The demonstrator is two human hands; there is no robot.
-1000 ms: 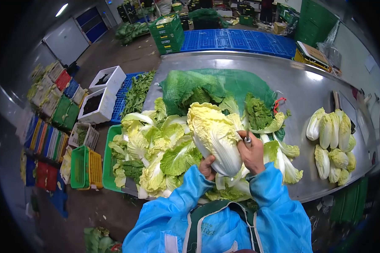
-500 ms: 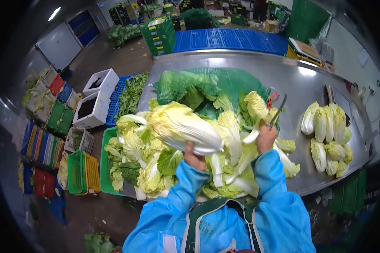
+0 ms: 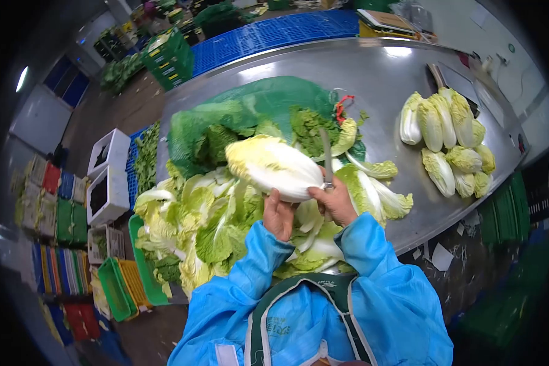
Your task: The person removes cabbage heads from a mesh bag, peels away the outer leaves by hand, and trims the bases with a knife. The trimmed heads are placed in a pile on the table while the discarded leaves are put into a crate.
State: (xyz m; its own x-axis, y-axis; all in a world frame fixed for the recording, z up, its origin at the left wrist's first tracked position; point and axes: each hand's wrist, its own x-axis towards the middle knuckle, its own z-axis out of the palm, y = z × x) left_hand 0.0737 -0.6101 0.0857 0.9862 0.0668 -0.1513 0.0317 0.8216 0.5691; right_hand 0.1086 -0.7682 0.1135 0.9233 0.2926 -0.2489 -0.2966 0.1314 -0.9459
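A pale napa cabbage (image 3: 274, 168) lies tilted across the middle, its white base toward the right. My left hand (image 3: 279, 215) supports it from below, fingers against its underside. My right hand (image 3: 335, 201) is closed on the handle of a knife (image 3: 327, 152), whose blade points up, and its fingertips touch the cabbage's base. Loose leaves (image 3: 210, 229) are heaped beneath and to the left. Behind the cabbage lies a green mesh bag (image 3: 268, 97) with more leaves at its opening and a red tie (image 3: 343, 107).
Several trimmed cabbages (image 3: 447, 131) are grouped on the right of the metal table (image 3: 372, 73), near another handled tool (image 3: 436, 75). A green crate (image 3: 155, 287) stands at the left edge, with white boxes (image 3: 108, 195) and stacked crates beyond. Blue slats (image 3: 274, 35) run behind.
My right hand has moved to the cabbage's base, and the leaf piece beside it is out of its grip. The knife now points upright. The view has shifted and turned.
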